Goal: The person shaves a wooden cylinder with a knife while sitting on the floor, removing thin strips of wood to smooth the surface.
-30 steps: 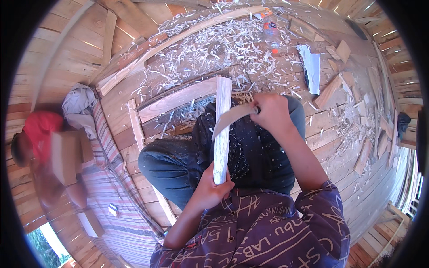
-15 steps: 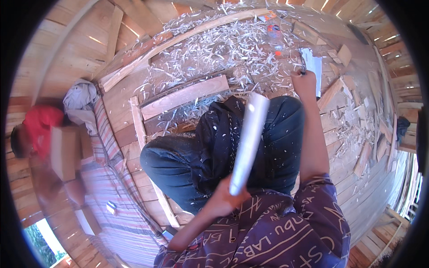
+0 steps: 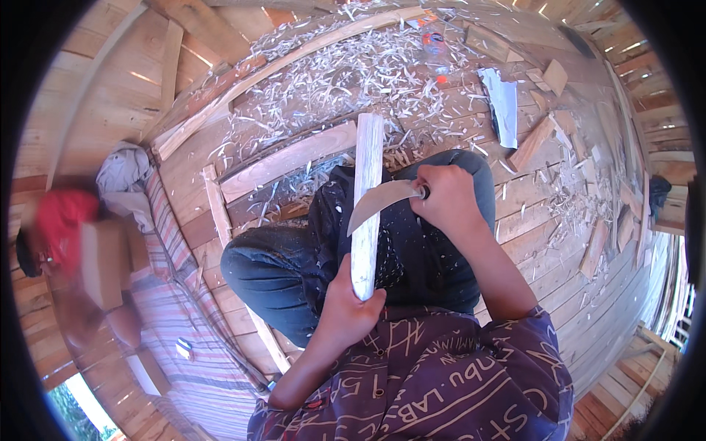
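Observation:
In front of my chest my left hand (image 3: 348, 306) is wrapped round the near end of a pale wooden stick (image 3: 368, 158). The stick points away from me over my lap, roughly upright in the view. My right hand (image 3: 446, 195) grips a knife (image 3: 382, 200) by its handle, which the fingers mostly hide. Its broad curved blade lies across the stick at mid-length, tip toward the left. Whether the edge bites into the wood I cannot tell. Dark cloth (image 3: 334, 213) covers my lap between the bent knees, dotted with small shavings.
Wood shavings (image 3: 316, 88) litter the plank floor ahead. A board (image 3: 290, 162) lies beyond my left knee. Right of it are a plastic bottle (image 3: 435, 48), a whitish sheet piece (image 3: 501, 106) and wood offcuts (image 3: 596, 246). A person in red (image 3: 70, 220) sits at left near a striped mat (image 3: 198, 353).
My right hand has come in from the far right, bringing the knife onto the stick. The stick has swung from leaning right to nearly straight ahead. The view has shifted slightly.

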